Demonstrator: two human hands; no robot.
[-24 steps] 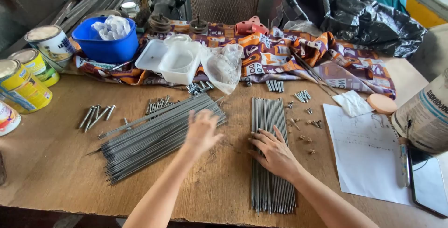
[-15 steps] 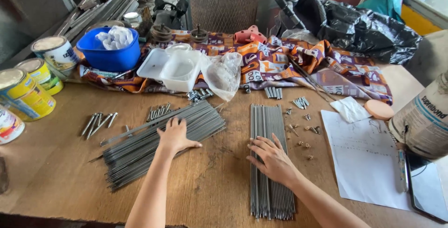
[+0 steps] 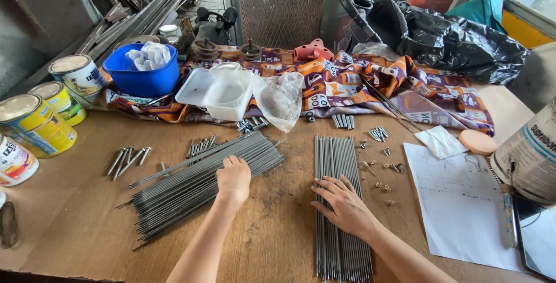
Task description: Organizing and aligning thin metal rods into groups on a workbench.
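Wooden worktop [image 3: 75,225], two lots of thin steel rods: slanted rod heap [image 3: 191,187] left of the straight rod bundle [image 3: 339,202], left hand [image 3: 233,180] resting on it, fingers curled, gripping nothing visible; right hand [image 3: 346,206] flat, fingers spread, pressing the bundle.

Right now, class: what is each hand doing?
Left hand: open, palm down on the slanted rod pile.
Right hand: open, fingers spread on the straight rod row.

Covered rods and things cut at the edges

The left hand [image 3: 233,179] hides part of the slanted rod pile [image 3: 197,187]; the right hand [image 3: 346,205] covers some straight rods [image 3: 339,161], which run off the bottom edge. At the table's [image 3: 278,242] right edge, a large tin [image 3: 530,155] is cut off.
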